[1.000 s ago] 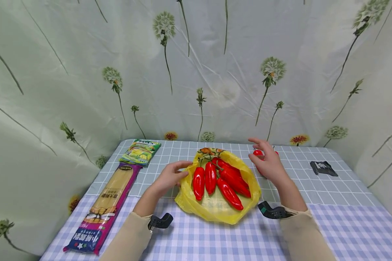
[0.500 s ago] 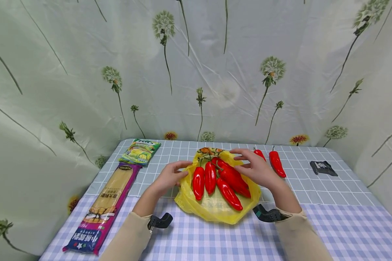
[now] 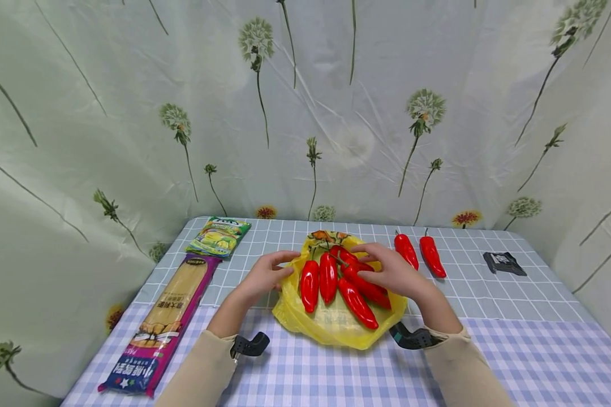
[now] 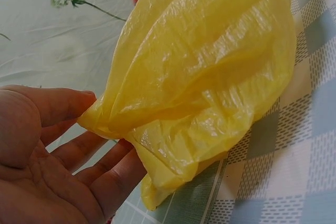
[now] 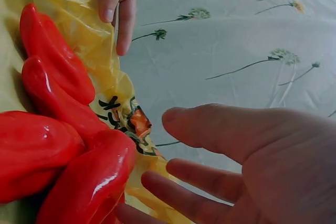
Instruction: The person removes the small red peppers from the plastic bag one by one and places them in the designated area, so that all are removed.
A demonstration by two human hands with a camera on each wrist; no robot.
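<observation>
A yellow plastic bag (image 3: 331, 337) lies spread wide at the middle of the table, with several glossy red chili peppers (image 3: 357, 302) inside. My left hand (image 3: 262, 278) pinches the bag's left edge between thumb and fingers; the left wrist view shows the gathered yellow plastic (image 4: 205, 77) at the thumb tip. Over the bag's right side is my right hand (image 3: 398, 272), holding nothing, its fingers spread and reaching above the peppers. In the right wrist view its fingertips come right up to one red pepper (image 5: 89, 182), near the printed rim.
Two more red peppers, a nearer one (image 3: 406, 250) and one further right (image 3: 432, 256), lie behind my right hand. A small black packet (image 3: 504, 262) is at the far right. On the left are a long pasta pack (image 3: 170, 316) and a green-yellow snack bag (image 3: 219, 237).
My right hand has moved left, from over the two loose peppers to above the bag, uncovering them. My left hand stays at the bag's edge.
</observation>
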